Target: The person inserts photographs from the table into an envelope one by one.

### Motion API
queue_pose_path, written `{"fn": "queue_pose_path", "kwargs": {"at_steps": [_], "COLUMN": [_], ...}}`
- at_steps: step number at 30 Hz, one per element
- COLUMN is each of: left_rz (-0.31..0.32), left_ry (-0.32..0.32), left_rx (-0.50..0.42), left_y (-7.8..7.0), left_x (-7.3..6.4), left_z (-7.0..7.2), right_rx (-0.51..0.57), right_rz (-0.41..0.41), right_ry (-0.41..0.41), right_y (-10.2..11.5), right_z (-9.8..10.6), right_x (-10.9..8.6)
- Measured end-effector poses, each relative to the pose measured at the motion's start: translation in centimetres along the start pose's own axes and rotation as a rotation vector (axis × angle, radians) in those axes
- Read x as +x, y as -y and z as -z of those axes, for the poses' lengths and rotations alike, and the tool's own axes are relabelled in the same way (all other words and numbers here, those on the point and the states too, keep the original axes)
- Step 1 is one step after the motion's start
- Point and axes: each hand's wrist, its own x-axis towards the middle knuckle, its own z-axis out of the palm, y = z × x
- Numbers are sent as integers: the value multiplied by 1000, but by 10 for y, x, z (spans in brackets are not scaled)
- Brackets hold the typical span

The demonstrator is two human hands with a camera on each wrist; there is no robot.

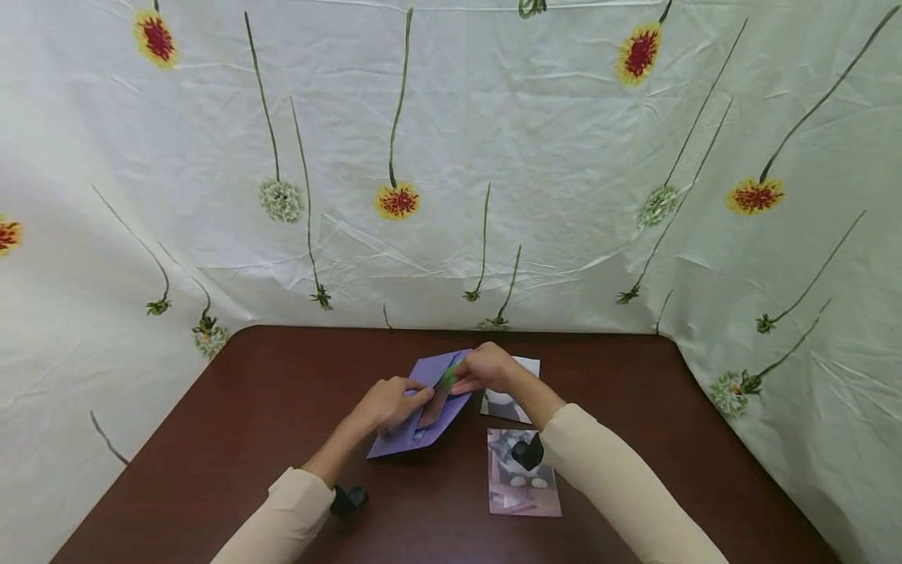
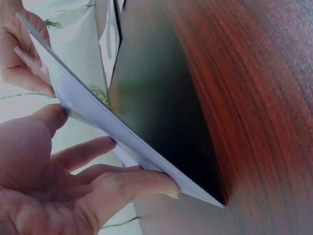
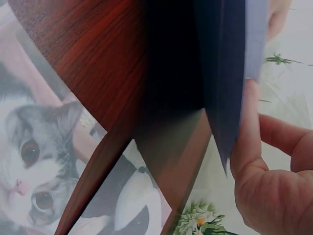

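A thin purple photo album [image 1: 431, 366] is tilted up off the dark table, a shiny clear pocket across its middle. My left hand [image 1: 389, 403] grips it from the left; in the left wrist view its fingers [image 2: 142, 183] bear on the album's pale face and edge. Over the pocket lies a narrow-looking photo [image 1: 433, 409], brownish with a green end. My right hand [image 1: 486, 368] pinches that green end at the album's upper right. In the right wrist view the album [image 3: 222, 88] stands nearly edge-on, hiding the photo, and a right finger lies along it.
A cat photo [image 1: 506, 470] lies on the table [image 1: 296, 392] to the right, partly under my right forearm. Beyond it another photo [image 1: 530, 366] sits partly behind my right hand. A white flowered cloth [image 1: 451, 141] hangs behind the table's far edge.
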Motion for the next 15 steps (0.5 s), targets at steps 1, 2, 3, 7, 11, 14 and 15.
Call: {"fn": "queue_pose_path", "kwargs": {"at_steps": [1,2,3,7,11,14,15], "left_rz": [1,2,6,9,-1,2,1], "left_ry": [0,-1,0,1,0,-7,-10], "left_rx": [1,2,1,2,14,18,21], "left_y": [0,-1,-1,-1,-1,-1,-1], "left_x": [0,0,0,1,1,1,1], "left_z": [0,0,0,1,0,-1,-1], "right_rx": [5,5,4,-6,-15,-9,-6], "right_rz": [-3,-6,-7,-10,-9,-5,-4], "right_ry": [8,15,23,43,32,15,8], "right_y": [0,0,1,0,-2,-4,-5], "right_z": [0,0,0,-4,-10,-14,-15], "right_x": [-1,-1,-2,-1,1,5,6]}}
